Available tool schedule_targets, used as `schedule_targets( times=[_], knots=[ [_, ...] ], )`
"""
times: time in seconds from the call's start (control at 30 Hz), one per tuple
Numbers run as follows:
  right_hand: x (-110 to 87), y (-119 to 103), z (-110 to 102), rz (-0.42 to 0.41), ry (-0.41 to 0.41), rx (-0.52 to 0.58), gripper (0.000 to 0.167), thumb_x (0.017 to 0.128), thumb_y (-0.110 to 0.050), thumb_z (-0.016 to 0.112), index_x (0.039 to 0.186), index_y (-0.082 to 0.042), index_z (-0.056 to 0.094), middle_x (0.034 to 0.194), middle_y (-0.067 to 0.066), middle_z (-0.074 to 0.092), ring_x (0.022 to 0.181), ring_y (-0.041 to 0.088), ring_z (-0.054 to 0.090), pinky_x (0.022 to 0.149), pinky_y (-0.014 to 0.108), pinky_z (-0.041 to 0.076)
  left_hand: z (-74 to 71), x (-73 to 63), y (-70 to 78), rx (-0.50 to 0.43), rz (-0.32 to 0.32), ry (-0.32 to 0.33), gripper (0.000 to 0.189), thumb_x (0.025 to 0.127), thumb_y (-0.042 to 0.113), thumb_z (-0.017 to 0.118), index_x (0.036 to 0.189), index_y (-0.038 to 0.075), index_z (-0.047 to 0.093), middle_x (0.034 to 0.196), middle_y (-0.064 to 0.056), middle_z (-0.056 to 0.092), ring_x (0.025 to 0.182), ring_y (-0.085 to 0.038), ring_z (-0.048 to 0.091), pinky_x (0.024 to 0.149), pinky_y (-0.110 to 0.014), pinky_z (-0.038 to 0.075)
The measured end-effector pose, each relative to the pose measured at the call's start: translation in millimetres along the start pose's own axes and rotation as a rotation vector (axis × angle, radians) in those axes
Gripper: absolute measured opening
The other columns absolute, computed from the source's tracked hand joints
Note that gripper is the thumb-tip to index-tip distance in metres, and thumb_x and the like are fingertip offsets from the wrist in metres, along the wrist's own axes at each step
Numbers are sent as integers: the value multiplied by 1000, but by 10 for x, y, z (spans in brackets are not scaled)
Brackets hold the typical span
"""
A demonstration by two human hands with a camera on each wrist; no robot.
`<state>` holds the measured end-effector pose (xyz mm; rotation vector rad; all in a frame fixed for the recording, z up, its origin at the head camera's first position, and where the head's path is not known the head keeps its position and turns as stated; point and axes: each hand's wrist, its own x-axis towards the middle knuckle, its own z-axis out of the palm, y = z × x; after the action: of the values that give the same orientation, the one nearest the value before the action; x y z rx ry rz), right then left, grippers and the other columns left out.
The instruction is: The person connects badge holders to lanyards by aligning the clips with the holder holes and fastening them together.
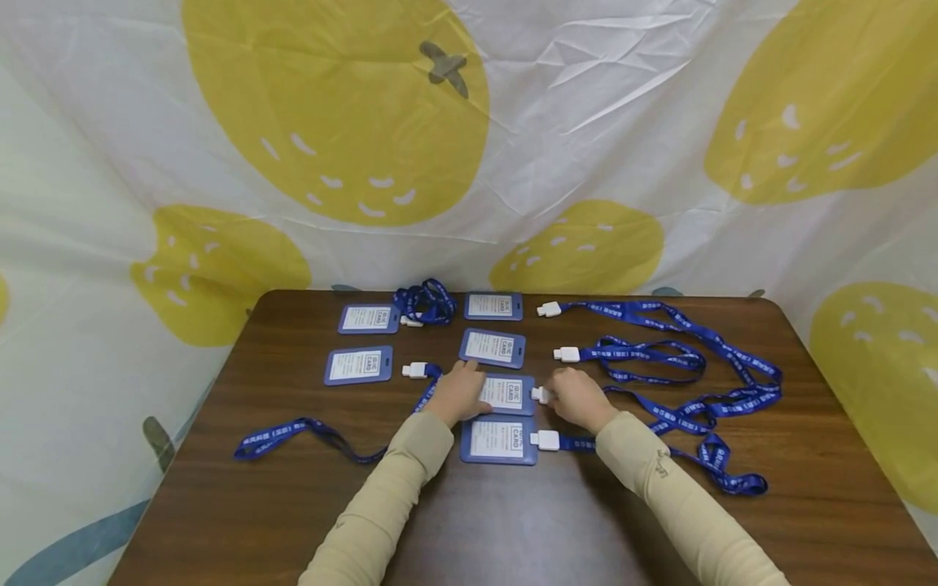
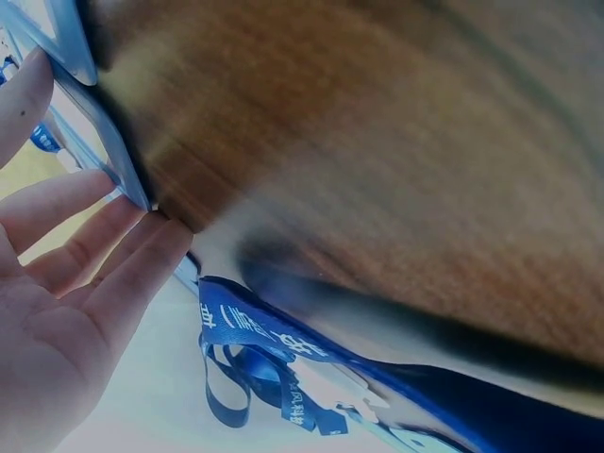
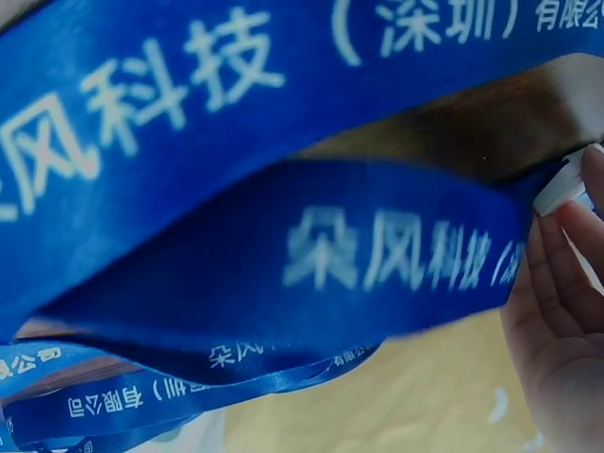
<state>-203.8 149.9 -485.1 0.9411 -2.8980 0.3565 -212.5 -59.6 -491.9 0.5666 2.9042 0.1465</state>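
Observation:
My left hand (image 1: 456,394) rests at the left end of a blue-framed ID card holder (image 1: 506,394) in the middle column. Its thumb and fingers touch the holder, fairly straight in the left wrist view, where the hand (image 2: 85,293) is seen from the palm side. At the holder's slotted right end, my right hand (image 1: 579,397) pinches a white plastic clip (image 1: 539,395). From this clip a blue lanyard (image 3: 406,250) with white lettering runs off in the right wrist view, partly hiding the table. The right hand (image 3: 566,340) shows only in part there.
Below lies another card holder (image 1: 498,440) with a white clip (image 1: 545,440) at its slot. Further holders (image 1: 493,348) stand above it and at the left (image 1: 358,365). A bunched lanyard (image 1: 432,303) sits at the table's back; more lanyards (image 1: 747,374) spread across the right.

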Motion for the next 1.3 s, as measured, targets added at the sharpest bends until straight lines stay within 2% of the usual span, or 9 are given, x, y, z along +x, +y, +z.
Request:
schedule_targets(
  times=[0.27,0.4,0.53,0.73,0.77,0.83,0.97,1.0,1.3],
  knots=[
    [-29,52,-30,-138,10,-22,8,66,0,71,70,-5,66,62,4,54,59,22,54,51,33,45,1,4,1,-1,3,-1,49,74,39,73,106,3,65,113,-14,53,103,-28,49,80,-41,49],
    [-36,85,-38,-201,6,-35,16,67,0,72,83,-2,72,65,6,56,59,20,53,50,30,44,-6,2,3,1,4,-4,50,75,40,73,108,3,65,114,-13,53,104,-28,48,81,-41,48],
    [-39,110,-30,-246,11,-50,19,68,1,70,87,-3,73,65,5,55,57,19,51,48,28,41,-7,5,6,0,4,-6,49,75,40,72,107,3,65,114,-13,53,104,-27,48,81,-41,48],
    [-54,118,-22,-250,13,-61,19,70,3,68,85,-7,72,62,4,47,55,19,47,47,28,39,19,42,-4,-29,-2,-14,48,74,37,74,105,2,65,113,-14,53,104,-28,48,81,-41,48],
    [-56,116,-20,-249,13,-63,18,70,3,68,85,-7,72,62,4,46,56,19,47,48,28,39,96,84,-37,-25,13,9,49,73,39,74,104,2,65,111,-14,53,102,-29,48,79,-42,49],
    [-60,113,-15,-254,15,-73,18,70,3,68,84,-8,71,62,4,46,56,20,46,48,29,39,102,89,-36,-26,8,7,50,72,39,75,104,1,65,110,-14,53,101,-28,49,79,-42,49],
    [-63,102,3,-247,16,-89,17,72,2,69,85,-9,72,63,3,44,57,20,45,50,29,39,80,65,-25,-16,7,12,49,73,40,74,104,2,65,110,-13,53,101,-28,49,79,-42,49],
    [-62,98,7,-243,14,-97,17,72,1,69,85,-9,72,63,3,44,57,20,45,50,29,40,-2,17,10,-17,-7,-10,48,74,38,74,105,2,65,112,-13,53,103,-27,49,81,-41,49],
    [-59,90,48,-228,20,-100,21,72,3,70,88,-10,73,63,3,42,58,19,43,50,28,38,-36,-26,19,9,2,-1,48,75,39,73,106,3,65,111,-12,54,101,-27,50,79,-39,49]
  ],
)
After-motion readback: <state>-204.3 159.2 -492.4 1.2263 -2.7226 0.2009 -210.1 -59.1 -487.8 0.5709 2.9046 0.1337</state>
